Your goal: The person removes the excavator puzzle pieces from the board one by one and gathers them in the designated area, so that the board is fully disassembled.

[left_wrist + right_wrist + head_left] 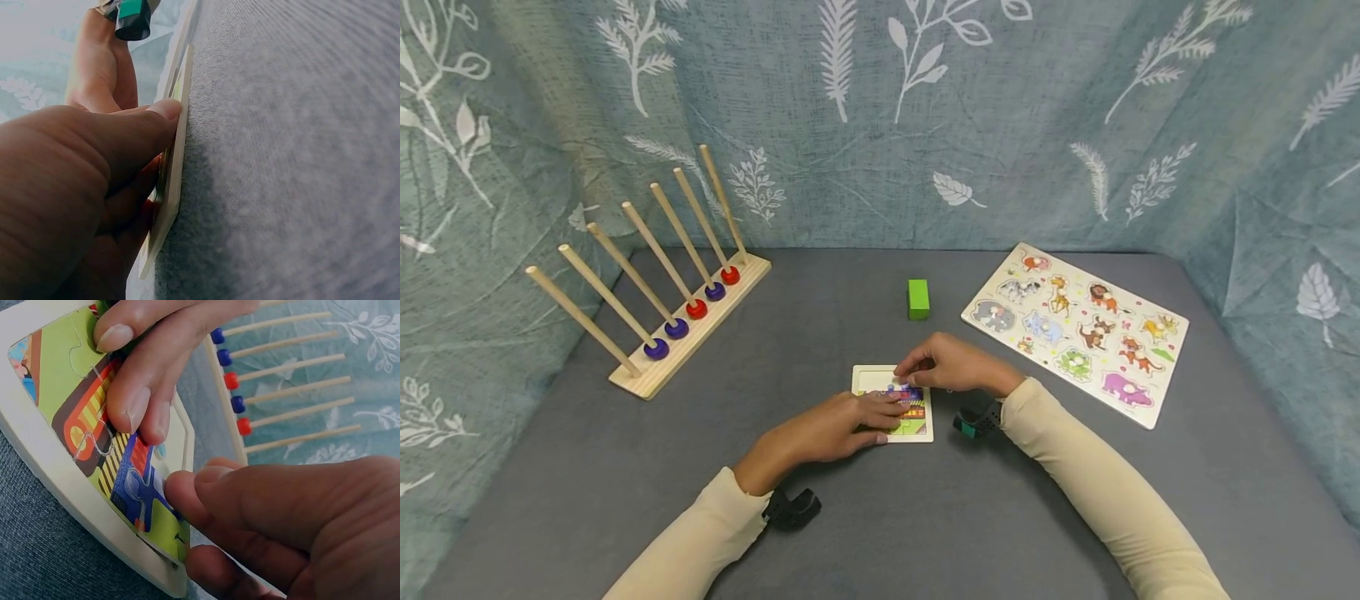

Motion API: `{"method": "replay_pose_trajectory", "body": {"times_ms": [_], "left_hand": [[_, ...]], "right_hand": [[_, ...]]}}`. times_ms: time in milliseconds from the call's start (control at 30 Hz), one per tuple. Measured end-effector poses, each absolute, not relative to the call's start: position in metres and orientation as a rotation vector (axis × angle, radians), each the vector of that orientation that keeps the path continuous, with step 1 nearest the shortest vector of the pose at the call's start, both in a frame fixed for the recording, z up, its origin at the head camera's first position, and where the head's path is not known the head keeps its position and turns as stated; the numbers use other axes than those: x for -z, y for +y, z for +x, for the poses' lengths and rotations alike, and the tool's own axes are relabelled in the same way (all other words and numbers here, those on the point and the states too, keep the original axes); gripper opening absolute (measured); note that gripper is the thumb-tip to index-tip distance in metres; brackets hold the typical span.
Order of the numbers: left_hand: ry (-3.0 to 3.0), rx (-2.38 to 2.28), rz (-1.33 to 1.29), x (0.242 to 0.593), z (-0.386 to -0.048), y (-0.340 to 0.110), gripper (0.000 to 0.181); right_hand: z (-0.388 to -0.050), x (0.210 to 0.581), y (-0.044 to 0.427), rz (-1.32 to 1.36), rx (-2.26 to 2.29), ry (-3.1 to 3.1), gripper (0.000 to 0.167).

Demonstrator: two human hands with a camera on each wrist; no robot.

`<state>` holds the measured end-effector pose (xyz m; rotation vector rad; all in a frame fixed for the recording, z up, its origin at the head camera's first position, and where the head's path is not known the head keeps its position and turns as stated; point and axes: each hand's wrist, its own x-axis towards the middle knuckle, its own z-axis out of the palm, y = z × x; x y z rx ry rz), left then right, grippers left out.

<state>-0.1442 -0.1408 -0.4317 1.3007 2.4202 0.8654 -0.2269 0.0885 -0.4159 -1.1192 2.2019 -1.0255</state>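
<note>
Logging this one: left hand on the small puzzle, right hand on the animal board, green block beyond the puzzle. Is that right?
One error: the head view shows the right hand at the small puzzle, not on the animal board. The left hand and green block are as stated.

Counted: one pale wooden rack; seven wooden pegs; three blue rings; two red rings; one green rectangular block; one cream animal-puzzle board; one cream-framed jigsaw; two bare hands.

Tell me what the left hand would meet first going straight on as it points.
Sliding over the puzzle, the left hand would probably meet the right hand first; relative heights are unclear.
</note>
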Motion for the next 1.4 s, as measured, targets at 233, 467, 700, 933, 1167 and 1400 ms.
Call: {"method": "replay_pose_trajectory", "body": {"times_ms": [233, 467, 700, 933, 1167, 1400], "left_hand": [[2.424, -0.873, 1.312, 0.4320, -0.1432, -0.1425, 0.035], [2.412, -0.861, 1.330, 0.4330, -0.1471, -0.1384, 0.035], [2.411, -0.873, 1.316, 0.4354, -0.1471, -0.1350, 0.037], [2.415, -0.872, 1.258, 0.4356, -0.1428, -0.1370, 0.037], [2.432, -0.882, 1.291, 0.4362, -0.1422, -0.1381, 0.036], [2.436, -0.874, 1.299, 0.4349, -0.1438, -0.1397, 0.036]], "right_hand": [[-0.2272, 0.4195, 0.0872, -1.160, 0.989, 2.244, 0.023], [-0.2256, 0.4162, 0.0895, -1.162, 0.976, 2.259, 0.028], [-0.2228, 0.4161, 0.0925, -1.099, 1.039, 2.399, 0.024], [-0.2217, 0.4202, 0.0889, -1.008, 1.126, 2.443, 0.021], [-0.2210, 0.4192, 0.0862, -0.969, 1.112, 2.435, 0.021], [-0.2209, 0.4180, 0.0852, -0.988, 1.128, 2.433, 0.021]]}}
